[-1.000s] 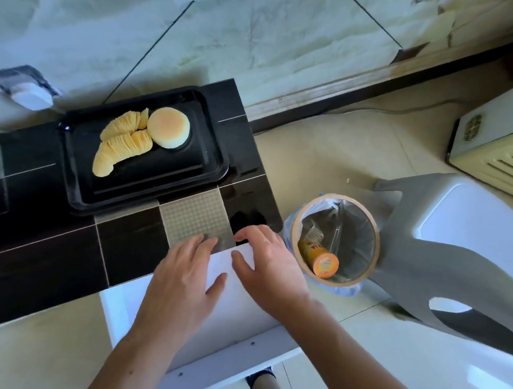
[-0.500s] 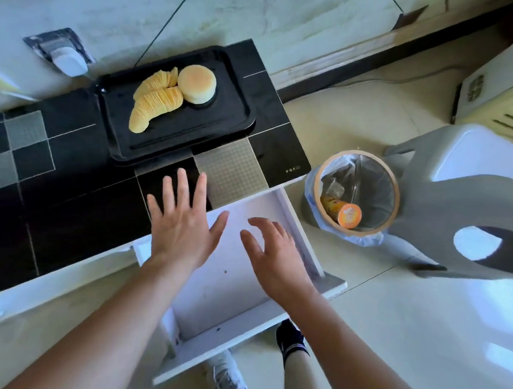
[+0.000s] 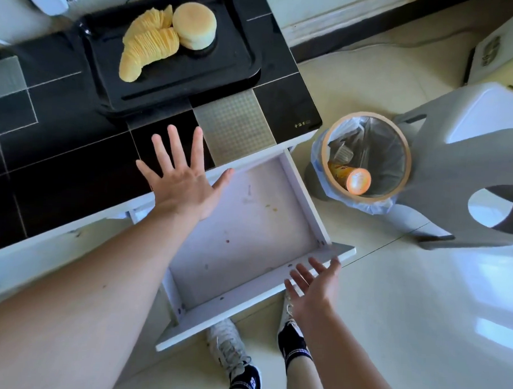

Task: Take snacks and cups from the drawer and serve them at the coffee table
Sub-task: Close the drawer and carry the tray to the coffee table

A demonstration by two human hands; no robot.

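Observation:
A white drawer (image 3: pixel 305 193) stands pulled out from under the black coffee table (image 3: pixel 60 156), and its inside shows only a few small stains. My left hand (image 3: pixel 182 176) is spread flat over the table's front edge, holding nothing. My right hand (image 3: pixel 313 288) hovers with fingers apart at the drawer's front panel, also with nothing in it. On the table sits a black tray (image 3: pixel 225 75) carrying fanned potato chips (image 3: pixel 147 48) and a round bun (image 3: pixel 195 25). No cups are in view.
A lined waste bin (image 3: pixel 403 159) with an orange can (image 3: pixel 357 181) inside stands on the floor right of the drawer. A grey plastic stool (image 3: pixel 472 145) is beside it. My feet (image 3: pixel 234 349) are under the drawer front. A white appliance (image 3: pixel 502 49) is at far right.
The drawer has slid further out. My left hand rose onto the table edge and spread; my right hand moved back and right to the drawer's front panel.

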